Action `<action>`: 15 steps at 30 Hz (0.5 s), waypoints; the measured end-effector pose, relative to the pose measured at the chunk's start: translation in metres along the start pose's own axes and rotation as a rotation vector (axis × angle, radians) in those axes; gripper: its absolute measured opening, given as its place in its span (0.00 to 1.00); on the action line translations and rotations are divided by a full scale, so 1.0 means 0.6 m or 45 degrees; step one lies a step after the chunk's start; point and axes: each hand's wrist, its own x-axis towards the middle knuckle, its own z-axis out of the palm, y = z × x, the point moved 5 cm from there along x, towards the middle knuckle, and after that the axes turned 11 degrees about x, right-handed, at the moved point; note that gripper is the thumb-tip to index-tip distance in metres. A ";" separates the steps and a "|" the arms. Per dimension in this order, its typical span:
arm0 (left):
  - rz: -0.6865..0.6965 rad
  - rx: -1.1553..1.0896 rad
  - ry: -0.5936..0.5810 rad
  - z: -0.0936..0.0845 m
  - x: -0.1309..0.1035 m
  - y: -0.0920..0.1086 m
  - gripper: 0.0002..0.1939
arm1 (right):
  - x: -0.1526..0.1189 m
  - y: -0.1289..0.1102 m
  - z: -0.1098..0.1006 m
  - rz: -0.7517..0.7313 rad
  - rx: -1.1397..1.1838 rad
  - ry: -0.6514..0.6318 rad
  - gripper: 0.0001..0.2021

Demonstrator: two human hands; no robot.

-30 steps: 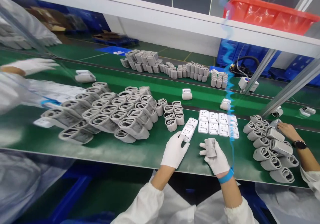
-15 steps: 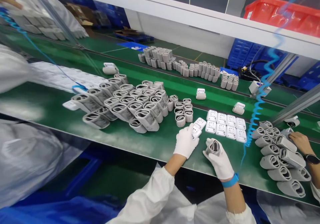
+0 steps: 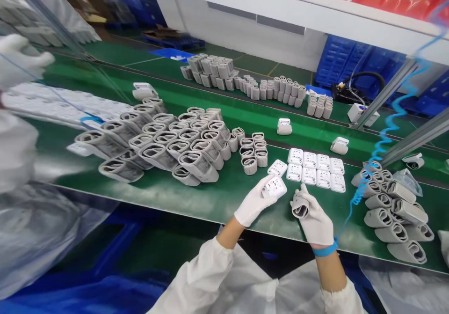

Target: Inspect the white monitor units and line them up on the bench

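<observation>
My left hand (image 3: 255, 200), in a white glove, grips a white square device (image 3: 274, 187) whose marked face points up. Just beyond it, another white device (image 3: 277, 167) lies on the green table. My right hand (image 3: 313, 218), gloved and with a blue wrist strap (image 3: 325, 249), holds a rolled grey cuff (image 3: 300, 208) with its open end toward me. Past the right hand, several white devices (image 3: 309, 175) lie in two rows. A small group of rolled cuffs (image 3: 261, 158) stands to their left.
Large groups of rolled grey cuffs stand at left (image 3: 164, 138) and right (image 3: 393, 230). A coiled blue hose (image 3: 394, 110) hangs at right. The green conveyor (image 3: 245, 120) behind carries cuffs with devices. A co-worker's gloved hand (image 3: 24, 61) is at the far left.
My left hand has parted from one white device, which now lies on the table, and holds another. The right hand has tilted the cuff. The co-worker's hand at right has left view.
</observation>
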 end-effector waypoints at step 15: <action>-0.260 -0.524 0.241 0.031 -0.032 -0.011 0.34 | -0.014 0.013 0.023 0.156 0.073 -0.011 0.48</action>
